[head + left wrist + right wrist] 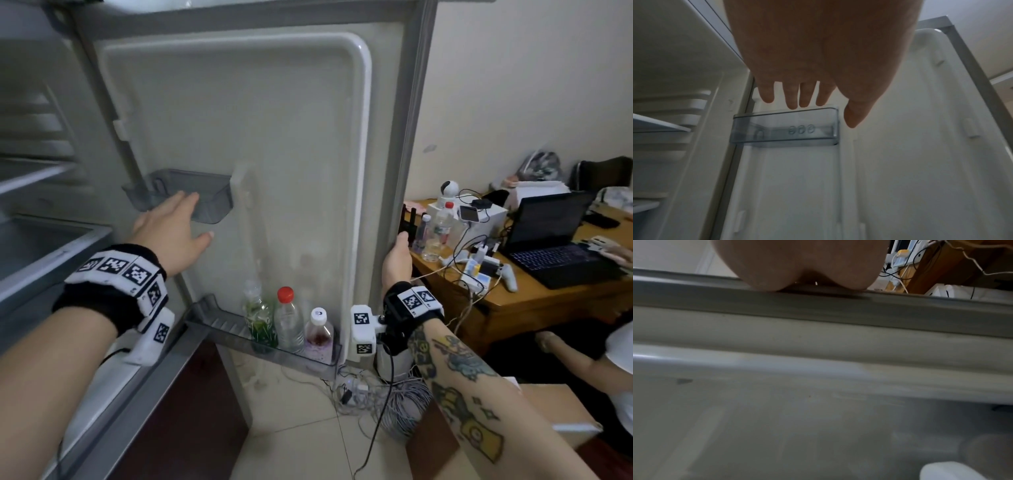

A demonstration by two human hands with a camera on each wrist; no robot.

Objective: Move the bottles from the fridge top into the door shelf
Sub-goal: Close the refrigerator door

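Note:
The fridge door (274, 137) stands open. Three bottles stand in its lower door shelf (239, 337): a green-labelled one (259, 317), a clear one with a red cap (288, 320) and a short one with a white cap and pink liquid (319, 330). My left hand (174, 229) is open with fingers spread, hovering in front of the small grey upper door shelf (212, 195), and holds nothing. In the left wrist view the fingertips (792, 104) sit just above that shelf's rim (785, 113). My right hand (397, 255) grips the door's outer edge (818, 309).
The fridge interior with white shelves (34, 178) lies at left. A wooden desk (534, 301) at right holds a laptop (555, 240), two more bottles (435, 233), a white camera and cables. Cables and a power strip (363, 390) lie on the tiled floor below the door.

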